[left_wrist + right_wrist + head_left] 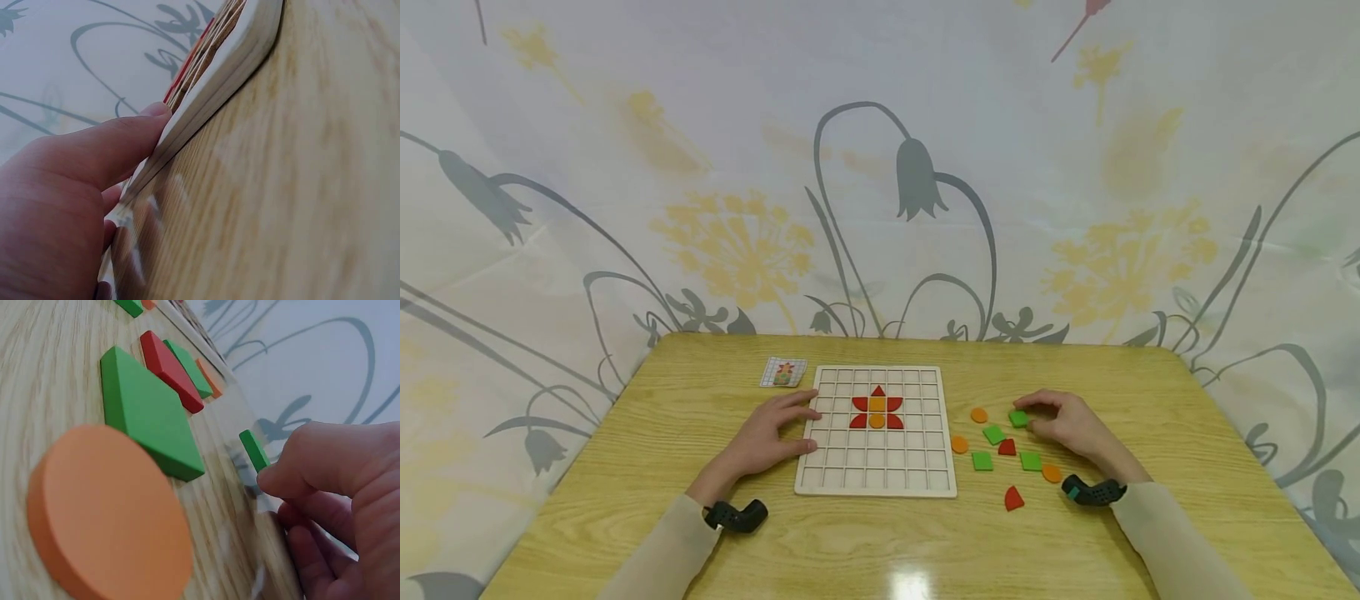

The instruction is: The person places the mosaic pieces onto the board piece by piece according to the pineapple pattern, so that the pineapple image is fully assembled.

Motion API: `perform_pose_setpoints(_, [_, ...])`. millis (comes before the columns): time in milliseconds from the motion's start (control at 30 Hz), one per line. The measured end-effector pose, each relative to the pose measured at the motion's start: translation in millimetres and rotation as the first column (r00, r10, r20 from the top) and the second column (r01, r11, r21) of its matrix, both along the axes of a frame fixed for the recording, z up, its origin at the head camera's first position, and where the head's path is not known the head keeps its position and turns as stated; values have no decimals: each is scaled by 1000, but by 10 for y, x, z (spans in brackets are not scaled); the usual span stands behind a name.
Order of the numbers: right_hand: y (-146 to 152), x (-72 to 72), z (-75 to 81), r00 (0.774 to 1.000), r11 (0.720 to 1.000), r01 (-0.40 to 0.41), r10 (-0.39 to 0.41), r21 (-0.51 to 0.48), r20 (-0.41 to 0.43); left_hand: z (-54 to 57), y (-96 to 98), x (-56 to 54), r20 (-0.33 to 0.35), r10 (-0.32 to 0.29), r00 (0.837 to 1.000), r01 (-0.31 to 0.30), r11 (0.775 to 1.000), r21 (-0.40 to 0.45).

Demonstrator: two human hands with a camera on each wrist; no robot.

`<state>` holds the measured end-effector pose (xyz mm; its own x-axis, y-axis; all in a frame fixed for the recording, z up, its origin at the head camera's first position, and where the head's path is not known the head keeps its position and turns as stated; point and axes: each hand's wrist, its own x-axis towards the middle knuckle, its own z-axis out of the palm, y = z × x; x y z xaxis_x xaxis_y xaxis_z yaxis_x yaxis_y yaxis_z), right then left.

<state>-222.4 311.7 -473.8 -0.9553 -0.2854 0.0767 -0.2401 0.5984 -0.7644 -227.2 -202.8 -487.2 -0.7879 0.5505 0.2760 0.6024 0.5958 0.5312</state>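
My left hand (769,435) rests its fingertips along the left edge of a pale gridded board (917,467). In the left wrist view the thumb (147,128) touches the board's side, fingers fairly straight. Right of the board, my right hand (1070,427) pinches a green square tile (1018,418) between thumb and fingers. In the right wrist view that green square tile (254,450) appears raised off the tabletop. On the board, red pieces (878,391) surround an orange square (877,404) and an orange disc (877,422).
Loose tiles lie between board and right hand: several green squares (982,461), orange discs (1052,473) and red pieces (1013,498). A small printed pattern card (783,372) lies beyond the board's left corner. A patterned curtain (880,250) hangs behind the wooden table (820,542).
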Motion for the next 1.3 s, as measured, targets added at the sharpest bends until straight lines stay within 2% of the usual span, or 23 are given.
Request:
perform_pose_setpoints(167, [-78,15,53,998,999,11,-8,39,-59,6,5,4,4,0,1000,0,1000,0])
perform_pose_setpoints(333, [-235,10,104,985,999,-41,47,36,-166,11,12,10,8,0,1000,0,1000,4])
perform_pose_setpoints(400, [-317,2,118,981,997,-72,72,10,-179,9,13,10,10,-1,1000,1,1000,5])
perform_pose_setpoints(533, [-528,-10,142,981,994,-110,106,-19,-165,10,12,9,8,-5,1000,5,1000,6])
perform_pose_setpoints(667, [-783,-37,123,973,986,-165,163,-1,-165,15,6,9,-4,-10,1000,10,1000,7])
perform_pose_setpoints(767, [-987,-55,84,960,975,-222,221,12,-174,19,5,9,-5,-13,1000,13,1000,7])
perform_pose_setpoints(933, [-1350,-45,46,945,955,-295,289,-18,-156,26,7,17,5,-10,1000,10,1000,7])
perform_pose_setpoints(1133, [-1710,-13,40,924,936,-353,347,-7,-159,13,0,14,-5,-5,1000,5,1000,5])
perform_pose_setpoints(1300, [-1886,-25,5,907,923,-385,379,5,-183,-2,-3,4,-7,-7,1000,7,1000,13])
